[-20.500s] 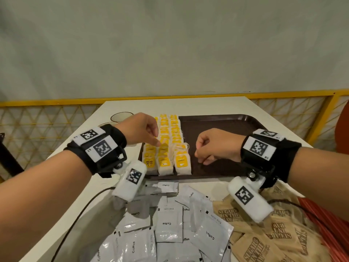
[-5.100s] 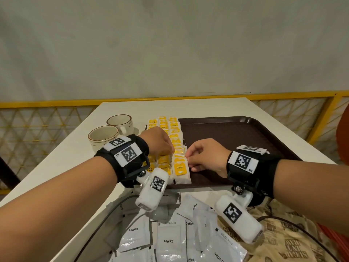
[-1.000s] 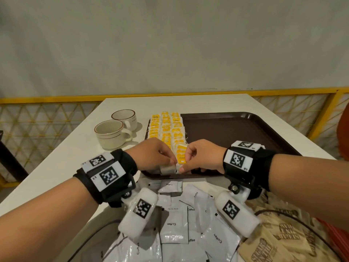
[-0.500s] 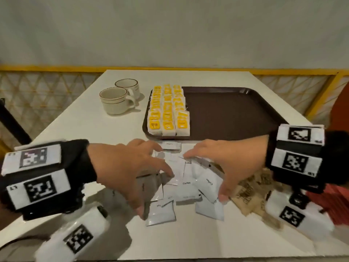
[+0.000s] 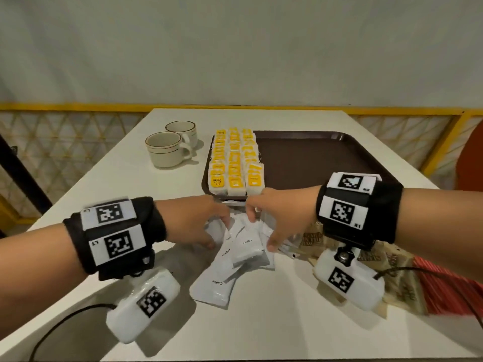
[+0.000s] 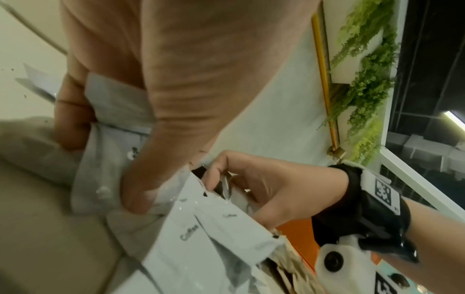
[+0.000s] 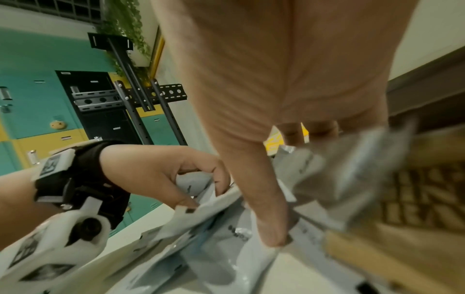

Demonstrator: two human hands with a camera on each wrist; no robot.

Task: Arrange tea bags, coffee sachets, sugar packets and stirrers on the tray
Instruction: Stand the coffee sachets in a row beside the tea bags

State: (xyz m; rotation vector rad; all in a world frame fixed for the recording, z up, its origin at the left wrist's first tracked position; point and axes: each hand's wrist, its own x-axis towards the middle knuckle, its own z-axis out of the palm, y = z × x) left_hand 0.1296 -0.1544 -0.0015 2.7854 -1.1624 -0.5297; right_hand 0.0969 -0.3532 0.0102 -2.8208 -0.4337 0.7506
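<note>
Both hands have dropped off the tray onto the coffee sachets on the table. Left hand and right hand look curled around sachets, gathering them, though it's blurry. 3 rows of tea bags sit on the tray's left.

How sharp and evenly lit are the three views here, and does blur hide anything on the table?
Head view: mostly sharp, "Coffee" print readable on the white coffee sachets, left hand slightly smeared, soft shadows on the white table. Left wrist view: near sachets soft, the print still legible. Right wrist view: heavy motion blur on the brown sugar packets; their lettering is unreadable.
</note>
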